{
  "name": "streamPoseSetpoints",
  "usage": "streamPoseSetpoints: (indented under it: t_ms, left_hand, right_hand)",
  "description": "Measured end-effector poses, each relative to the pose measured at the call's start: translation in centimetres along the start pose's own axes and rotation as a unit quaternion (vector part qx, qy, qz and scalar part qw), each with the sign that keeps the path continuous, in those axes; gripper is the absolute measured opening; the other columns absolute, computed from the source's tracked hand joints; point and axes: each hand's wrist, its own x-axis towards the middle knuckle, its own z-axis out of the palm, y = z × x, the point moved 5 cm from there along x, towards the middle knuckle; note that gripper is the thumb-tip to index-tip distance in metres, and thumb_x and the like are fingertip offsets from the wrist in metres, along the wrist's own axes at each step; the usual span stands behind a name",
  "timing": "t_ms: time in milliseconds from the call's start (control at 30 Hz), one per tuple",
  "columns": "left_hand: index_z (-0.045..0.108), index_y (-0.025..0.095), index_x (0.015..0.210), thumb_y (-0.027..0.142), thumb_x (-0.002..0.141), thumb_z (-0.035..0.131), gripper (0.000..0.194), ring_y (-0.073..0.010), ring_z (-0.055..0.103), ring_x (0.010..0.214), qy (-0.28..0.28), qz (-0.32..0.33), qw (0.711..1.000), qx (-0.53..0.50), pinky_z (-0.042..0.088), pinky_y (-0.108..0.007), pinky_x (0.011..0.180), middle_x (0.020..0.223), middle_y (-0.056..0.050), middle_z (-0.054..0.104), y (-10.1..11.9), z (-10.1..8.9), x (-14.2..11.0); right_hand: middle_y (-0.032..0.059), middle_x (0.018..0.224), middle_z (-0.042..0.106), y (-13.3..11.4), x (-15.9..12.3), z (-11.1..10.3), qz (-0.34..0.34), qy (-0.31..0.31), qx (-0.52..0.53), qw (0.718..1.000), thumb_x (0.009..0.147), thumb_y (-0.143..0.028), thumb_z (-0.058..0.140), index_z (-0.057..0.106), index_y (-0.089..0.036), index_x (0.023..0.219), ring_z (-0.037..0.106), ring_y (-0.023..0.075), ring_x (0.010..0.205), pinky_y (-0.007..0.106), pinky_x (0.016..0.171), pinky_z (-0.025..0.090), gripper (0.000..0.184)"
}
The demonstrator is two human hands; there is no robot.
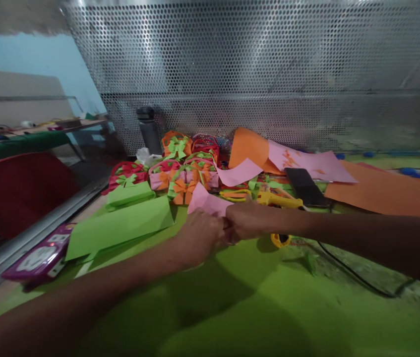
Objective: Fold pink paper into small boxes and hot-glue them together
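Observation:
Both hands meet over the green sheet [232,297] in the middle of the table. My left hand [202,235] is closed on a piece of pink paper [208,201], whose upper part sticks up above the fingers. Pressed against it from the right, my right hand [245,220] is closed on the same paper. The fingertips and the lower part of the paper are hidden between the hands. Just behind the right hand lies a yellow glue gun [278,200]. Yellow-handled scissors [235,195] are partly covered behind the pink paper.
Small paper baskets with bows [185,173] cluster at the back, near a dark bottle [149,131]. Folded green paper [120,223] and a purple box [42,258] lie left. A phone [304,186], orange sheets [388,188] and a black cord [354,272] are right.

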Motion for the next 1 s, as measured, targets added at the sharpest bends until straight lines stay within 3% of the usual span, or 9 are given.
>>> streamPoseSetpoints:
  t_ms: [100,233,367,467,700,833,1000]
  left_hand:
    - [0.065,0.016,0.062,0.023,0.074,0.057,0.016,-0.0179,0.058,0.056,0.009,0.067,0.998,0.010,0.038,-0.033,0.067,0.058,-0.006,0.065,-1.2,-0.6,-0.2]
    - [0.066,0.017,0.061,0.019,0.072,0.057,0.014,-0.0159,0.055,0.055,0.019,0.092,0.996,0.004,0.036,-0.029,0.060,0.057,-0.004,0.064,-2.7,-0.9,-0.4]
    - [0.063,0.014,0.055,0.024,0.071,0.056,0.020,-0.0134,0.047,0.044,0.024,0.076,0.997,0.001,0.028,-0.025,0.047,0.050,-0.006,0.059,-2.3,-0.5,-0.2]
    - [0.061,0.013,0.053,0.027,0.071,0.054,0.024,-0.0104,0.040,0.040,0.028,0.059,0.998,-0.010,0.023,-0.024,0.043,0.048,-0.005,0.056,-2.1,-0.4,-0.2]
    - [0.062,0.015,0.057,0.012,0.064,0.051,0.013,-0.0062,0.036,0.042,-0.031,0.123,0.980,-0.153,0.026,-0.019,0.044,0.046,0.004,0.049,-2.8,-1.1,-0.5]
    - [0.062,0.014,0.059,0.013,0.064,0.051,0.012,-0.0054,0.034,0.040,-0.070,0.130,0.967,-0.206,0.024,-0.018,0.041,0.044,0.005,0.045,-1.8,-0.8,-0.6]
    - [0.057,0.013,0.051,0.013,0.065,0.053,0.015,-0.0051,0.029,0.040,-0.034,0.142,0.970,-0.195,0.021,-0.019,0.041,0.043,0.005,0.040,0.0,-1.0,-0.9]
  right_hand:
    - [0.0029,0.068,0.062,0.5,-0.2,-0.2,-0.003,0.027,-0.030,0.999,0.063,-0.026,0.063,0.065,-0.015,0.069,0.056,0.0182,0.067,0.031,0.070,0.037,0.012]
    - [0.0050,0.082,0.062,1.0,-0.7,-0.7,-0.028,0.054,-0.058,0.996,0.061,-0.019,0.063,0.061,-0.015,0.073,0.055,0.0194,0.080,0.033,0.078,0.034,0.013]
    - [0.0042,0.075,0.060,-0.2,-0.6,-0.7,-0.054,0.062,-0.065,0.995,0.068,-0.024,0.057,0.059,-0.016,0.071,0.053,0.0175,0.071,0.030,0.069,0.034,0.009]
    - [0.0035,0.069,0.058,-1.3,0.0,-0.5,-0.056,0.066,-0.059,0.995,0.074,-0.031,0.050,0.057,-0.016,0.068,0.049,0.0149,0.060,0.027,0.059,0.031,0.018]
    - [0.0052,0.076,0.059,-1.1,-1.5,-0.9,-0.053,0.047,-0.065,0.995,0.068,-0.021,0.059,0.057,-0.014,0.075,0.049,0.0156,0.067,0.026,0.062,0.030,0.010]
    - [0.0045,0.080,0.059,-0.7,-3.2,-0.8,-0.053,0.038,-0.048,0.997,0.070,-0.017,0.060,0.059,-0.014,0.077,0.050,0.0164,0.076,0.027,0.071,0.030,0.008]
    - [0.0001,0.064,0.053,-1.0,-3.3,0.4,-0.102,0.059,0.030,0.993,0.066,-0.021,0.059,0.058,-0.015,0.067,0.047,0.0158,0.070,0.024,0.062,0.029,0.006]
